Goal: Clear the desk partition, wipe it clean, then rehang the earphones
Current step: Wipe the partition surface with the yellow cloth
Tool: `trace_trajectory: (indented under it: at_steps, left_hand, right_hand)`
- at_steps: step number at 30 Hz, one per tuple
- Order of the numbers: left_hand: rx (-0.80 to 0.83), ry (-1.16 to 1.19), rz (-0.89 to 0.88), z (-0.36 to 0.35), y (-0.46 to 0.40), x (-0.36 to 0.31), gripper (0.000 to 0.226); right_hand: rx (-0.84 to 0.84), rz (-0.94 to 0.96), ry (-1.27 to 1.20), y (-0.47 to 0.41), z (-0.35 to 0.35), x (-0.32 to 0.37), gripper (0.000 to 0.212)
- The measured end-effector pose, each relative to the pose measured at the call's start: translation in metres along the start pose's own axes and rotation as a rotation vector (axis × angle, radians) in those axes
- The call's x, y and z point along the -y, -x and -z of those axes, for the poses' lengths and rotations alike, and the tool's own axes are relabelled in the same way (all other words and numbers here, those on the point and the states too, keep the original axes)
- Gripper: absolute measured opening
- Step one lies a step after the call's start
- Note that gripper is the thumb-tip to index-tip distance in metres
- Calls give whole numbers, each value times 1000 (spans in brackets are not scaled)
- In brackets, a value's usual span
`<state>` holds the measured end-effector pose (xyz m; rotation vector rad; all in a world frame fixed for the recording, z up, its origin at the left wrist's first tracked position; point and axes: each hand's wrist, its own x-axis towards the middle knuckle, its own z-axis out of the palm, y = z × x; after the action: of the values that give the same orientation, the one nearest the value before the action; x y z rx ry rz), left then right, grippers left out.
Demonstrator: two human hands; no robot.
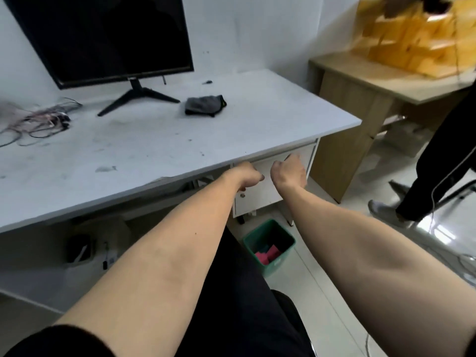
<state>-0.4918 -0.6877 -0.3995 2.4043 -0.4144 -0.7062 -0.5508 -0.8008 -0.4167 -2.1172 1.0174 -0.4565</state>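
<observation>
Earphones, if that's what the tangle of thin cables is, are lying in a loose heap on the far left of the white desk; too blurry to be sure. Behind the desk stands the pale partition, just back of a dark monitor on its spread-leg stand. A folded grey cloth sits on the desktop right of the stand, well apart from the cables.

Both arms reach out to the drawer unit under the desk's right end. Left hand is curled into a fist against the drawer front; can't tell if it grips anything. Right hand is curled too, just beside it, seemingly holding nothing.

Below sits a green bin with pink scraps. Off right, someone's dark-trousered legs by a wooden table.
</observation>
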Motion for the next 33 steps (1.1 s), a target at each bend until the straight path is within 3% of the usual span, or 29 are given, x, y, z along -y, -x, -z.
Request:
trace_trajectory:
  at_steps: [5, 8, 12, 16, 22, 27, 30, 33]
  left_hand:
    - [-42, 218, -101, 61, 35, -24, 25]
    - [-133, 272, -151, 107, 44, -23, 22]
    - [-379, 256, -159, 164, 28, 0, 17]
    - [-482, 186, -101, 198, 2, 29, 16]
    - [-514, 142, -70, 234, -68, 62, 15]
    - [-493, 135, -3, 271, -134, 88, 19]
    - [-459, 159, 33, 292, -150, 92, 19]
    - [-388, 198, 92, 314, -139, 89, 21]
  right_hand:
    - [-68, 258, -24, 7, 22, 68, 23]
    - [-1, 351, -11, 3, 16, 113, 21]
    - [111, 430, 30, -8, -13, 164, 23]
    - [222, 478, 100, -25, -57, 200, 36]
    - [321, 597, 378, -78, -141, 243, 37]
    - [316, 556, 497, -111, -187, 267, 38]
    - [292, 565, 438, -119, -193, 281, 35]
    - [477, 445, 185, -111, -181, 307, 35]
